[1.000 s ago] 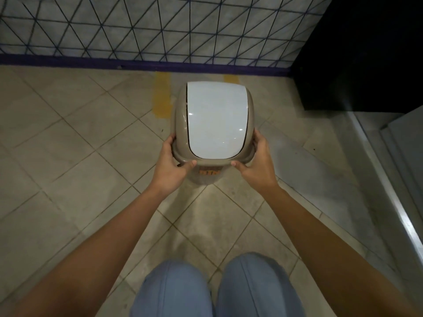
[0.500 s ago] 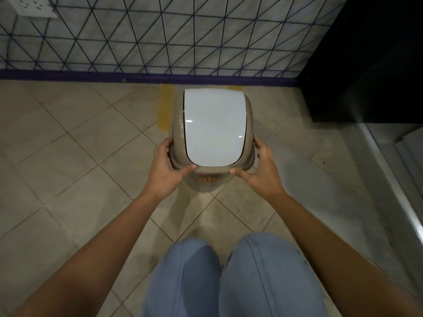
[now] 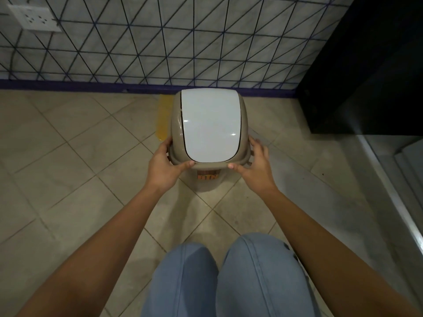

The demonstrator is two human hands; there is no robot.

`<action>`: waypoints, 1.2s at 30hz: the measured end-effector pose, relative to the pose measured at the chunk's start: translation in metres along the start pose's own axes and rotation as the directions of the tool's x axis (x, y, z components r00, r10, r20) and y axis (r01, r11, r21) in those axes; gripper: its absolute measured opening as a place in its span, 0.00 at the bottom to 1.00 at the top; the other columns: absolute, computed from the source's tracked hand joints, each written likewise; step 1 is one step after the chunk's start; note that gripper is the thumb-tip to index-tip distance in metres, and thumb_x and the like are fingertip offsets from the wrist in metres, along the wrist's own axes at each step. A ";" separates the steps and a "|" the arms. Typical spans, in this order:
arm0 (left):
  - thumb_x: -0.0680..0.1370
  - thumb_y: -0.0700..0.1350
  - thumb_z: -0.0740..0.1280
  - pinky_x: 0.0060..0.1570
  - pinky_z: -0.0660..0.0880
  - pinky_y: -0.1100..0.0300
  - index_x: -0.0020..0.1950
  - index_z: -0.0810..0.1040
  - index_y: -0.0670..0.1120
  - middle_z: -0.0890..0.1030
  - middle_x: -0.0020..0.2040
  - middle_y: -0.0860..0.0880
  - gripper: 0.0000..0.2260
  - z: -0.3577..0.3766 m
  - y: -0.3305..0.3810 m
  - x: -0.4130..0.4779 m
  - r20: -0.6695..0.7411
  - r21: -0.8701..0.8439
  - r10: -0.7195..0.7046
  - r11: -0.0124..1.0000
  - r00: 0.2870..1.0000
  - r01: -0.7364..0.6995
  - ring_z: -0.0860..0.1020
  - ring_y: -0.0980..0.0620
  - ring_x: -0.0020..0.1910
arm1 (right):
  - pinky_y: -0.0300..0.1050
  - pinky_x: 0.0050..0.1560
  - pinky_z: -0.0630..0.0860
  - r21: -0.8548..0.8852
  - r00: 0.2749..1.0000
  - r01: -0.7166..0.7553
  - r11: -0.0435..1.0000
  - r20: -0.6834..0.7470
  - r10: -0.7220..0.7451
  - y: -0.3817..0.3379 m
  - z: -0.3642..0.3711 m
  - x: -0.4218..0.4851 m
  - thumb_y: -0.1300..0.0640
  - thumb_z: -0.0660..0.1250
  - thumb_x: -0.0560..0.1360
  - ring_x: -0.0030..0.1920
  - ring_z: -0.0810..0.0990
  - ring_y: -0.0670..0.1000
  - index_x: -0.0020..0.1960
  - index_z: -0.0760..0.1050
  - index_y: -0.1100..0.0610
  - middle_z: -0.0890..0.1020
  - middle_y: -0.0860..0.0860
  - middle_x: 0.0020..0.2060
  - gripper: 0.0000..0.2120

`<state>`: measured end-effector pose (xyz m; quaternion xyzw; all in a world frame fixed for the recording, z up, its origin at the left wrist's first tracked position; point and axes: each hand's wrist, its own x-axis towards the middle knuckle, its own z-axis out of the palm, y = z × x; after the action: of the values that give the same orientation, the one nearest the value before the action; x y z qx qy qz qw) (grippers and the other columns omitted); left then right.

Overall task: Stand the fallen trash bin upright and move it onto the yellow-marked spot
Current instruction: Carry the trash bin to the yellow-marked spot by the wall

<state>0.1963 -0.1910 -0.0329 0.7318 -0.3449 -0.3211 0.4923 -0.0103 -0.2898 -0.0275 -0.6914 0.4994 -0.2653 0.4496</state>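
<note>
The left hand [image 3: 163, 167] and right hand [image 3: 254, 165] grip the upright trash bin [image 3: 209, 133] at its rim; it looks light, stiff, smooth plastic.

Dim, warm indoor light; we are seeing muted colours throughout. Two small glare spots are sitting on the white lid [image 3: 211, 126] of the trash bin [image 3: 207, 179], suggesting light from overhead. A soft shadow is pooling on the floor [image 3: 68, 168] by the knees [image 3: 219, 277]. The cabinet [image 3: 366, 65] at upper right is reading near black, detail lost. Wall lines [image 3: 160, 42] are bowing toward the edges, wide-angle distortion. The right hand [image 3: 254, 167] is blurring slightly at the fingertips.
</note>
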 end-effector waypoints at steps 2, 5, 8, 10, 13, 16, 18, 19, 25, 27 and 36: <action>0.65 0.45 0.78 0.55 0.73 0.59 0.73 0.62 0.50 0.72 0.62 0.56 0.40 0.001 0.001 0.006 0.004 -0.002 -0.001 1.000 1.000 0.001 0.74 0.53 0.58 | 0.56 0.67 0.69 0.059 1.000 -0.019 0.998 -0.005 0.020 -0.001 0.003 0.006 0.57 0.77 0.64 0.69 0.66 0.52 0.73 0.58 0.51 0.62 0.51 0.69 0.44; 0.67 0.45 0.77 0.54 0.72 0.60 0.74 0.61 0.51 0.71 0.62 0.57 0.39 0.003 0.001 0.016 0.019 -0.011 0.012 1.000 1.000 -0.012 0.73 0.53 0.59 | 0.56 0.65 0.71 0.130 0.998 -0.056 0.990 -0.008 0.057 0.000 0.005 0.017 0.59 0.77 0.64 0.67 0.68 0.52 0.73 0.59 0.53 0.65 0.50 0.69 0.43; 0.68 0.44 0.75 0.57 0.73 0.57 0.74 0.60 0.50 0.71 0.65 0.55 0.38 0.006 0.001 0.024 0.018 -0.032 0.020 0.999 1.000 -0.019 0.73 0.52 0.61 | 0.56 0.66 0.70 0.130 0.998 -0.068 0.989 -0.001 0.068 0.003 0.003 0.029 0.58 0.77 0.64 0.68 0.67 0.52 0.73 0.59 0.54 0.66 0.51 0.70 0.42; 0.69 0.44 0.75 0.56 0.73 0.58 0.74 0.60 0.50 0.71 0.64 0.56 0.38 0.009 0.002 0.031 0.015 -0.039 0.030 0.999 0.999 -0.030 0.73 0.51 0.62 | 0.55 0.67 0.69 0.126 0.997 -0.071 0.989 0.002 0.071 0.002 0.003 0.037 0.58 0.76 0.65 0.68 0.67 0.52 0.73 0.58 0.54 0.66 0.51 0.70 0.42; 0.70 0.44 0.74 0.57 0.72 0.59 0.75 0.59 0.51 0.70 0.63 0.59 0.38 0.011 0.003 0.043 0.022 -0.050 0.040 0.998 0.999 -0.039 0.71 0.52 0.63 | 0.48 0.68 0.68 0.128 0.998 -0.068 0.989 0.005 0.068 0.000 0.005 0.050 0.58 0.76 0.65 0.68 0.67 0.50 0.73 0.58 0.54 0.66 0.50 0.70 0.42; 0.71 0.45 0.73 0.58 0.71 0.60 0.75 0.58 0.52 0.68 0.64 0.60 0.37 0.012 0.003 0.054 0.028 -0.041 0.042 0.998 0.999 -0.041 0.70 0.54 0.64 | 0.44 0.67 0.67 0.147 0.998 -0.067 0.987 0.000 0.067 -0.002 0.008 0.062 0.59 0.76 0.65 0.66 0.67 0.48 0.73 0.59 0.54 0.66 0.50 0.69 0.42; 0.71 0.45 0.73 0.57 0.71 0.62 0.75 0.58 0.53 0.69 0.64 0.60 0.37 0.013 0.004 0.061 0.027 -0.034 0.049 0.998 0.998 -0.048 0.70 0.55 0.63 | 0.43 0.67 0.66 0.178 0.997 -0.073 0.981 -0.008 0.076 -0.002 0.010 0.071 0.60 0.76 0.65 0.67 0.67 0.48 0.73 0.59 0.55 0.66 0.50 0.69 0.42; 0.71 0.45 0.73 0.56 0.71 0.63 0.75 0.58 0.53 0.69 0.64 0.60 0.37 0.013 0.004 0.065 0.028 -0.033 0.052 0.998 0.998 -0.051 0.70 0.56 0.62 | 0.42 0.67 0.66 0.191 0.997 -0.078 0.979 -0.012 0.081 -0.002 0.011 0.075 0.61 0.76 0.65 0.67 0.68 0.48 0.72 0.59 0.55 0.67 0.50 0.69 0.42; 0.71 0.46 0.73 0.53 0.72 0.65 0.74 0.59 0.55 0.69 0.65 0.60 0.35 0.010 0.005 0.074 0.032 -0.048 0.049 0.998 0.998 -0.048 0.71 0.54 0.62 | 0.33 0.56 0.69 0.257 0.990 -0.138 0.956 0.057 0.128 -0.003 0.009 0.091 0.62 0.77 0.63 0.61 0.70 0.44 0.71 0.58 0.53 0.69 0.45 0.62 0.42; 0.71 0.45 0.73 0.55 0.72 0.62 0.74 0.59 0.55 0.68 0.65 0.60 0.35 0.011 0.007 0.075 0.029 -0.057 0.040 0.998 0.999 -0.038 0.71 0.54 0.63 | 0.34 0.57 0.70 0.271 0.987 -0.158 0.950 0.070 0.144 -0.005 0.008 0.093 0.63 0.77 0.62 0.61 0.70 0.44 0.70 0.59 0.52 0.70 0.47 0.63 0.43; 0.71 0.44 0.73 0.53 0.73 0.68 0.73 0.60 0.56 0.69 0.69 0.56 0.35 0.011 0.004 0.079 0.034 -0.106 0.030 0.994 0.999 -0.027 0.71 0.55 0.64 | 0.46 0.65 0.71 0.258 0.989 -0.140 0.956 0.073 0.125 -0.009 0.004 0.095 0.63 0.78 0.62 0.66 0.69 0.49 0.70 0.60 0.55 0.68 0.52 0.68 0.42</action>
<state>0.2305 -0.2619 -0.0430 0.6939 -0.3465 -0.3448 0.5287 0.0309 -0.3754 -0.0291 -0.5977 0.4923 -0.2790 0.5679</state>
